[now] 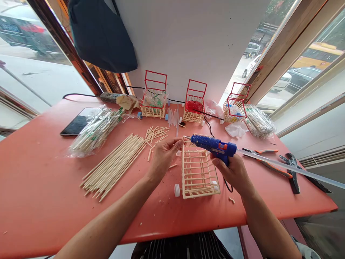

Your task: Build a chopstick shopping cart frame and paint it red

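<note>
My right hand point(234, 172) grips a blue glue gun point(215, 146) with a long clear glue stick trailing out to the right. Its nozzle points left at the far top corner of a small cart point(198, 172) built of pale wooden sticks, which lies on the red table point(40, 201) with white wheels at its near side. My left hand point(163, 157) is just left of the cart. Its fingers pinch a short wooden stick at the same corner, close to the nozzle.
A pile of long wooden skewers point(115, 165) and cut stick pieces point(156, 133) lie at left, with a bagged bundle point(94, 131) and a phone point(78, 121) beyond. Three red-framed carts point(155, 95) line the back. Pliers point(265, 162) and black cutters point(293, 171) lie at right.
</note>
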A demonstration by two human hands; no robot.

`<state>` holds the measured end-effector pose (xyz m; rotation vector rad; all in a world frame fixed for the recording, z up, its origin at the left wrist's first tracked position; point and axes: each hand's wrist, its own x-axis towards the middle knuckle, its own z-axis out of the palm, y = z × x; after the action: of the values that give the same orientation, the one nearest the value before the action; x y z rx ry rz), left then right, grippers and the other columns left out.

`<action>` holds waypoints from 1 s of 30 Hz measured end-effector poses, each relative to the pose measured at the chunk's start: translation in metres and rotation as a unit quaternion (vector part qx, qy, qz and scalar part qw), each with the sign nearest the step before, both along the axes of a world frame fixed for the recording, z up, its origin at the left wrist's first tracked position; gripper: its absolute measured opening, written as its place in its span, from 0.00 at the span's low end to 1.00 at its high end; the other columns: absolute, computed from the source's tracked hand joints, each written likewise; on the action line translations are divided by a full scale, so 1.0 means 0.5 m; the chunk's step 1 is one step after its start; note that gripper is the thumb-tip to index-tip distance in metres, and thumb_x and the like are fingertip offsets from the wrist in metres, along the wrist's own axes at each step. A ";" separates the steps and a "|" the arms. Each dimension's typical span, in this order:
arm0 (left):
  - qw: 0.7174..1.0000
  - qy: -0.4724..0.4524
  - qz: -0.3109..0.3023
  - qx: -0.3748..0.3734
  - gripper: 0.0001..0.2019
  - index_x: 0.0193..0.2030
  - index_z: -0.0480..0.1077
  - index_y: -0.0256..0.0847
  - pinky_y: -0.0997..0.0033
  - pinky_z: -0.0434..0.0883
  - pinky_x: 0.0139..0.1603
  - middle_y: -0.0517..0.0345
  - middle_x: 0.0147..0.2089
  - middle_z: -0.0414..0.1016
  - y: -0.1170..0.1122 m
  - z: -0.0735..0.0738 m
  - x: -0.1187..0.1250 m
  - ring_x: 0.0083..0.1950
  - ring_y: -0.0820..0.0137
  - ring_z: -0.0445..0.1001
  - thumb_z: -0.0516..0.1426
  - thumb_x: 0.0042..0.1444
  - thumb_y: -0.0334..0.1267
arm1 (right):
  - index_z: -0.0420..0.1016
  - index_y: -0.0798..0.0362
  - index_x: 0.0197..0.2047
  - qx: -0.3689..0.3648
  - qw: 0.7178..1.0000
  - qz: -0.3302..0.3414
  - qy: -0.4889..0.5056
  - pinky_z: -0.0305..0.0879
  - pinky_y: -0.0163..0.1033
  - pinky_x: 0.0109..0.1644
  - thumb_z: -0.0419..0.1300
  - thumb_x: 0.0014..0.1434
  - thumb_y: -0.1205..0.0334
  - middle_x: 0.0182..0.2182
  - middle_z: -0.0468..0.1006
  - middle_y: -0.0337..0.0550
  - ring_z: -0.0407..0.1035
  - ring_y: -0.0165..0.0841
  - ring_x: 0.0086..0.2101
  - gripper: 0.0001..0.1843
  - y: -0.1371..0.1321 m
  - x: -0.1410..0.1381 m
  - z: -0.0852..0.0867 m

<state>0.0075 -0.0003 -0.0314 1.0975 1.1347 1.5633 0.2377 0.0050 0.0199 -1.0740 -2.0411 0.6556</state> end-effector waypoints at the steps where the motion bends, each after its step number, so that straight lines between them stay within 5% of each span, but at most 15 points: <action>1: 1.000 0.002 0.001 0.000 0.20 0.39 0.86 0.42 0.66 0.73 0.47 0.54 0.37 0.85 0.000 0.000 0.000 0.41 0.64 0.78 0.68 0.53 0.57 | 0.79 0.55 0.34 0.001 1.000 -0.001 0.001 0.67 0.35 0.30 0.61 0.66 0.44 0.26 0.79 0.43 0.72 0.34 0.26 0.21 0.000 0.000 0.001; 30: 1.000 0.002 -0.002 0.003 0.19 0.39 0.85 0.41 0.66 0.73 0.48 0.53 0.37 0.85 0.000 -0.002 0.001 0.41 0.63 0.79 0.68 0.55 0.56 | 0.79 0.53 0.35 -0.020 0.999 -0.002 0.026 0.69 0.37 0.31 0.62 0.63 0.43 0.27 0.80 0.43 0.72 0.35 0.28 0.20 -0.004 -0.012 0.007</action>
<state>0.0079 -0.0005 -0.0326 1.1063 1.1312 1.5622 0.2319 0.0029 0.0233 -1.0719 -1.9887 0.7170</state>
